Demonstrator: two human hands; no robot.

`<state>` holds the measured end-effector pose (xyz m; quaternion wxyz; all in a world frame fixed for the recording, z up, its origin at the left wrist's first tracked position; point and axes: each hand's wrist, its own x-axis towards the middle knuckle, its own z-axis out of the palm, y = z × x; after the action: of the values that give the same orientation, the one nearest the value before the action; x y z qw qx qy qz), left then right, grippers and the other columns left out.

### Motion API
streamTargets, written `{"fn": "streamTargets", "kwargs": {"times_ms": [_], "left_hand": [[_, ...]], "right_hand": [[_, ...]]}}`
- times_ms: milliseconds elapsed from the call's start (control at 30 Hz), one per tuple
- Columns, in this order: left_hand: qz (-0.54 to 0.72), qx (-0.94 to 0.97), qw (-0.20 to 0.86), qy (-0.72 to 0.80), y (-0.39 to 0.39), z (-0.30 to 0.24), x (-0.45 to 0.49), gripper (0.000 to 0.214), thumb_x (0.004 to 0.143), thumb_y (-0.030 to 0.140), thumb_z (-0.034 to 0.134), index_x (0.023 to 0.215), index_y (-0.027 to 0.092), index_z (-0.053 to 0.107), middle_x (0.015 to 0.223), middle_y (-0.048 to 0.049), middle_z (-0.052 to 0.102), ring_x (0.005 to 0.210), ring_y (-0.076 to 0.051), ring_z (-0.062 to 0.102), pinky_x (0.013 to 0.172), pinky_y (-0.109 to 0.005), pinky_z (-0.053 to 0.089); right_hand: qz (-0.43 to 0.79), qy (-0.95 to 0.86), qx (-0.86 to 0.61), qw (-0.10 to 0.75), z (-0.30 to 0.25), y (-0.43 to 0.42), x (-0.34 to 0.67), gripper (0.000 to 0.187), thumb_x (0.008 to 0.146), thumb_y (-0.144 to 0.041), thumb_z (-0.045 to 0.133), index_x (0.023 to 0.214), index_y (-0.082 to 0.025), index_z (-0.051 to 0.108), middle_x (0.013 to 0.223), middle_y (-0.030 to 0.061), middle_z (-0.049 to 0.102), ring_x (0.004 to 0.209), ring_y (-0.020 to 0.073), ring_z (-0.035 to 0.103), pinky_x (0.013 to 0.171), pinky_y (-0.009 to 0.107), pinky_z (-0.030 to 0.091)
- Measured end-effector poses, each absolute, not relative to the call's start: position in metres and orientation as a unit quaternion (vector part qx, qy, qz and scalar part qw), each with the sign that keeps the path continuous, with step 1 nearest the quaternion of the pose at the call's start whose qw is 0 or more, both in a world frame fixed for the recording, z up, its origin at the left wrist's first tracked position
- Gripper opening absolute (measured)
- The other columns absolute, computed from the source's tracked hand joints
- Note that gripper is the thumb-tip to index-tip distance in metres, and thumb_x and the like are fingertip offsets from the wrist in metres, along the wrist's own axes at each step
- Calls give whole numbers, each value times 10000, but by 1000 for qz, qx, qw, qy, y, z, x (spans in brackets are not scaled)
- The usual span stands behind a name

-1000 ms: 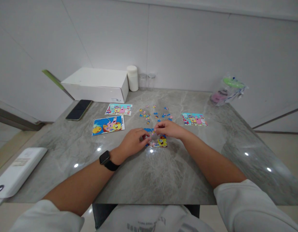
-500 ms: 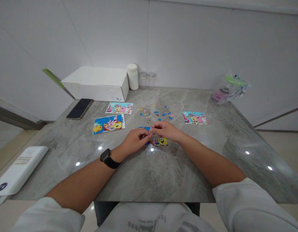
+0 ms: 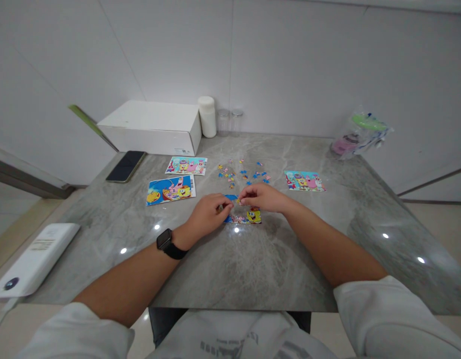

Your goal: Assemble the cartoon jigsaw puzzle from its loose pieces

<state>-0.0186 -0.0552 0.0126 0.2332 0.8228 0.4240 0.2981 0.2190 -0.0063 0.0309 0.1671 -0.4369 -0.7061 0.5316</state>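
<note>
A small, partly assembled cartoon jigsaw (image 3: 248, 216) lies on the grey marble table (image 3: 253, 259) in front of me. My left hand (image 3: 206, 215), with a black watch on its wrist, rests at the jigsaw's left edge with fingers curled and pressed on it. My right hand (image 3: 263, 196) hovers over the jigsaw's top edge, fingertips pinched on a tiny puzzle piece. Loose puzzle pieces (image 3: 242, 173) are scattered just beyond both hands.
Three cartoon picture cards lie around: two at left (image 3: 171, 189) (image 3: 186, 165), one at right (image 3: 304, 180). A phone (image 3: 126, 165), white box (image 3: 152, 128), white bottle (image 3: 208, 116), two jars (image 3: 230, 121), a plastic bag (image 3: 355, 134) and a white device (image 3: 34, 259) sit near the edges.
Both hands stayed at the jigsaw with only small finger shifts. The right hand dropped slightly toward the jigsaw's top edge. The view drifted a little.
</note>
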Motion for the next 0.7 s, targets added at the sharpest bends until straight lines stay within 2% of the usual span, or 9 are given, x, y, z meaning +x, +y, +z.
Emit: {"fn": "streamTargets", "kwargs": {"times_ms": [100,233,567,700], "left_hand": [[289,837,204,418,-55,12,-20,137,954,231,629,949,206,763,855,-30,732,805,-176,651,769,-306,459],[280,846,198,409,-55,11,-19,91,939,213,656,926,207,745,859,-26,738,817,-181,663,797,-317,468],[252,859,204,396,-55,10,-20,62,916,178,682,904,212,732,849,-12,735,797,-166,652,775,-301,463],[249,858,210,396,-55,11,-20,77,917,178,666,901,207,735,837,-19,729,787,-167,646,763,-301,461]], "right_hand": [[470,-746,-446,152,32,-3,222,193,833,-322,715,936,-184,800,815,15,757,721,148,645,704,267,493],[419,-767,-467,132,33,-3,221,193,854,-272,693,973,-186,819,807,19,770,704,150,661,685,261,486],[405,-773,-476,114,33,-6,218,162,856,-212,687,974,-183,793,807,11,767,662,135,662,646,245,489],[378,-785,-481,102,39,-4,222,153,867,-199,673,964,-182,790,823,17,774,714,146,678,700,254,492]]}}
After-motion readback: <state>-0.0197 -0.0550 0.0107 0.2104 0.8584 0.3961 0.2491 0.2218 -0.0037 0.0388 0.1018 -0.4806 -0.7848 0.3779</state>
